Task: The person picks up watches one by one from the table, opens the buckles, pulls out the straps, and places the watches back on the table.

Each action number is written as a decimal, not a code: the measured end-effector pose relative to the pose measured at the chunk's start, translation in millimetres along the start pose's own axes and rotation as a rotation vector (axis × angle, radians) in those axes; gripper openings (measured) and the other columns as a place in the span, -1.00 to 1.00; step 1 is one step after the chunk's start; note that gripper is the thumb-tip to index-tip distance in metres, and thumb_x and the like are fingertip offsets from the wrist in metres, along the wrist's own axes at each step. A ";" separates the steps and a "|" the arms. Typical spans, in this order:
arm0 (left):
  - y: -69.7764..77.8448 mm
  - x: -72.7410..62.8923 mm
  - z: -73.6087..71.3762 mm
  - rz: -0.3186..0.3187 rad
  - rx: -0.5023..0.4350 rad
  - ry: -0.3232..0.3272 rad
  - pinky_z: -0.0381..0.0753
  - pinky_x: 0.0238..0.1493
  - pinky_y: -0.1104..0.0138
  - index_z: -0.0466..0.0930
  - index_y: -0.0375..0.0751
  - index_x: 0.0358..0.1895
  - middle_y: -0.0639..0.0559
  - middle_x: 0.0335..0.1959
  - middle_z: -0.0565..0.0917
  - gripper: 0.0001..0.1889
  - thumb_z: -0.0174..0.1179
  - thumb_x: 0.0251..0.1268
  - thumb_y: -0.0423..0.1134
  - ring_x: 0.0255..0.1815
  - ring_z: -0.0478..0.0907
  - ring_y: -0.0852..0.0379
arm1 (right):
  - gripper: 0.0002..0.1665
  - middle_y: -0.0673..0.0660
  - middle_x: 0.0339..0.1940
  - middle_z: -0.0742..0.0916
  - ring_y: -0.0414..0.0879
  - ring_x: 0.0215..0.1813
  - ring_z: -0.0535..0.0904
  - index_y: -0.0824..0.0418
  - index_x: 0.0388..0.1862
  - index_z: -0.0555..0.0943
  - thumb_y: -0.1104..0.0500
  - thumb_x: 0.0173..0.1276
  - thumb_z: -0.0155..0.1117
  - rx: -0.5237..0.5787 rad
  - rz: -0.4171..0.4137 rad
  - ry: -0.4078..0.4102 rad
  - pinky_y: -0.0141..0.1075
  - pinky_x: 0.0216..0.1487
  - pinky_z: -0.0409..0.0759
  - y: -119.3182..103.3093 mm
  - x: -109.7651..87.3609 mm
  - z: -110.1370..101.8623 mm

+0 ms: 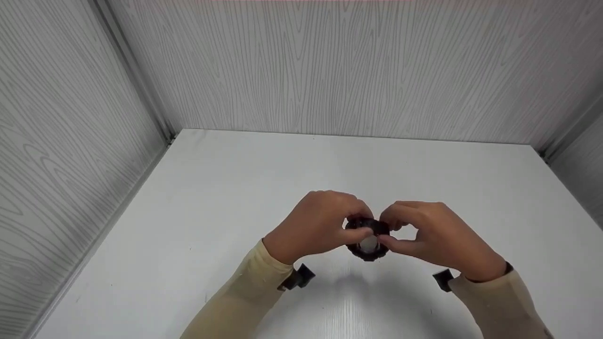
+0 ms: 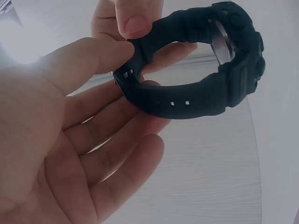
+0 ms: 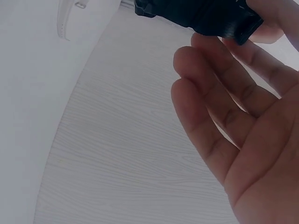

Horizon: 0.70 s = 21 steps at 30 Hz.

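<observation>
A black wristwatch [image 1: 368, 255] is held up between both hands over the white tabletop, its strap forming a loop. The left hand [image 1: 322, 226] pinches the strap between thumb and fingers. In the left wrist view, the strap [image 2: 180, 100] shows small holes, and the watch case [image 2: 240, 56] points away to the right. From the other side, the right hand [image 1: 435, 230] pinches the band too; its thumb [image 2: 133, 21] presses the strap close to the left thumb. The right wrist view cuts off the watch [image 3: 205, 18] at the top, with the lower right fingers loosely bent below it.
The white tabletop [image 1: 235, 188] lies below the hands. Wood-patterned panels stand at the back [image 1: 301, 66], left [image 1: 61, 117] and right. Small black pieces are attached at the left wrist [image 1: 304, 275] and right wrist [image 1: 443, 280].
</observation>
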State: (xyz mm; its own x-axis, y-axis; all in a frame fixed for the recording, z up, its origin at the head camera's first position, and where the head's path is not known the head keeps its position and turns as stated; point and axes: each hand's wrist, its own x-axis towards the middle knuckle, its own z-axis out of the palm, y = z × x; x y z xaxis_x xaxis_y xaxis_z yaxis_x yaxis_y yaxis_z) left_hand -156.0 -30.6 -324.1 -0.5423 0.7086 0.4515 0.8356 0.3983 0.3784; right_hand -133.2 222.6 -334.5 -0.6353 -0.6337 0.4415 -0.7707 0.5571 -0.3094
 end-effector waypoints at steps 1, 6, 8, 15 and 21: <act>-0.4 -0.2 -0.5 -0.004 -0.003 -0.001 0.44 -0.33 0.49 0.80 -0.05 -0.19 0.24 -0.35 0.73 -0.91 0.38 0.31 -0.20 -0.37 0.56 0.32 | -0.72 -0.34 -0.28 0.68 -0.40 -0.25 0.62 -0.12 -0.18 0.68 0.20 0.25 0.58 -0.005 0.004 0.002 -0.49 -0.19 0.58 0.3 -0.3 -0.1; -1.6 0.0 -1.2 -0.012 -0.025 -0.006 0.47 -0.30 0.49 0.79 -0.10 -0.18 0.20 -0.34 0.73 -0.90 0.37 0.32 -0.21 -0.34 0.57 0.32 | -0.72 -0.34 -0.27 0.68 -0.40 -0.23 0.62 -0.14 -0.19 0.67 0.16 0.24 0.60 -0.009 0.035 -0.017 -0.45 -0.21 0.61 0.9 -1.6 -1.5; -1.6 0.3 -1.0 -0.012 -0.036 -0.008 0.47 -0.29 0.49 0.78 -0.12 -0.18 0.19 -0.34 0.72 -0.90 0.36 0.34 -0.20 -0.34 0.58 0.30 | -0.72 -0.34 -0.26 0.69 -0.40 -0.22 0.63 -0.14 -0.17 0.68 0.16 0.25 0.59 -0.008 0.038 -0.021 -0.44 -0.20 0.61 0.9 -1.8 -2.2; -1.7 -0.3 1.1 -0.020 -0.035 -0.007 0.51 -0.24 0.49 0.75 -0.12 -0.09 0.19 -0.30 0.72 -0.83 0.37 0.33 -0.17 -0.29 0.60 0.30 | -0.71 -0.28 -0.26 0.71 -0.38 -0.23 0.65 -0.07 -0.18 0.68 0.22 0.23 0.59 -0.010 -0.009 -0.007 -0.51 -0.21 0.58 1.6 -0.6 -1.6; -1.3 0.2 7.1 0.000 -0.016 -0.047 0.47 -0.25 0.51 0.77 -0.08 -0.07 0.20 -0.24 0.72 -0.81 0.41 0.34 -0.13 -0.27 0.59 0.27 | -0.70 -0.27 -0.36 0.67 -0.39 -0.34 0.55 -0.09 -0.26 0.66 0.20 0.17 0.62 -0.036 -0.060 0.020 -0.58 -0.32 0.44 2.0 -0.7 2.0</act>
State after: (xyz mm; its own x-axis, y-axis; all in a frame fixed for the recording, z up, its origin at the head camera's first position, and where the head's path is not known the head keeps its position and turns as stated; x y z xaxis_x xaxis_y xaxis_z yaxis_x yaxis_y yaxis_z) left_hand -156.5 -26.9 -330.2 -0.5374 0.7350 0.4135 0.8338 0.3895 0.3913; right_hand -134.5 223.2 -337.1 -0.5866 -0.6558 0.4752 -0.8048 0.5376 -0.2516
